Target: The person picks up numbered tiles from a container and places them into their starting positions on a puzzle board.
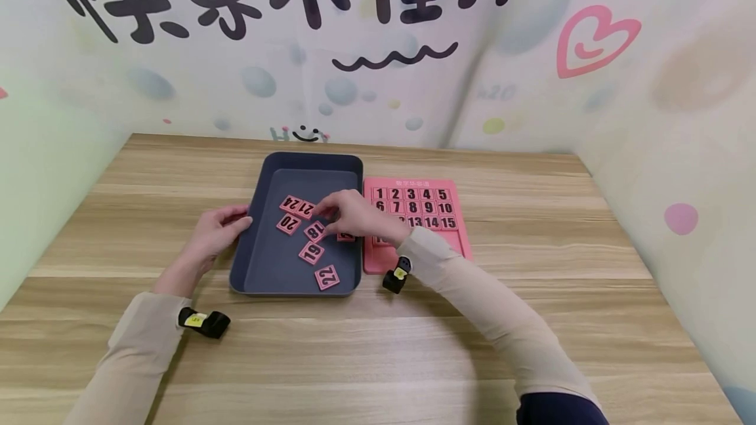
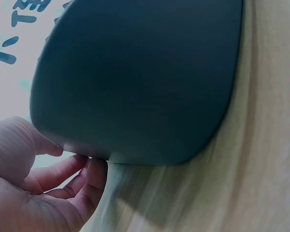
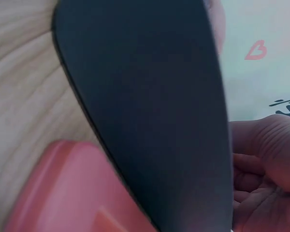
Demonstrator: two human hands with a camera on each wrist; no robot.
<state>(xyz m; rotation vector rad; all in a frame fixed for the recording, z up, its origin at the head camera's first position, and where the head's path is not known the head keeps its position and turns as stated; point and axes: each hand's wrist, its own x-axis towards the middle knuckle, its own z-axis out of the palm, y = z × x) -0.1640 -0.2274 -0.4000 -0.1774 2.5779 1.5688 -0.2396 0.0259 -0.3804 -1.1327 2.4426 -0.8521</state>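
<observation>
Left hand [image 1: 215, 236] grips tray [image 1: 262, 264]; right hand [image 1: 353, 216] over tiles [image 1: 314, 232], can't tell if pinching. Likely picking; next calls for fingertip pinch.

A blue-grey tray [image 1: 251, 271] sits flat, its side touched by the left hand [image 1: 214, 235]. Inside, loose pink number tiles [image 1: 289, 223] lie at mixed angles: 24, 21 and 20 left of the right hand [image 1: 353, 216], 22 on its near side, another partly hidden beneath it. A pink board [image 1: 462, 241], tiles 1–5 topmost, extends right from under its wrist.
</observation>
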